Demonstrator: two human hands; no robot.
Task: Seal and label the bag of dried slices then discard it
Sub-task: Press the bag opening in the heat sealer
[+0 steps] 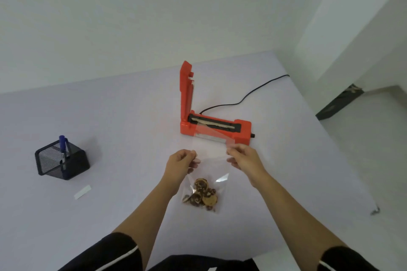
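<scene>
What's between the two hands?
Head view: the clear upper part of the bag, side edges pinched by the left hand and right hand; the dried slices sit lower down.

White walls (132,17) meet a pale table (110,116); light floor (363,138) right.

The mesh holder (66,166) half hides the pen (62,143); the cable (242,99) end is unseen.
</scene>
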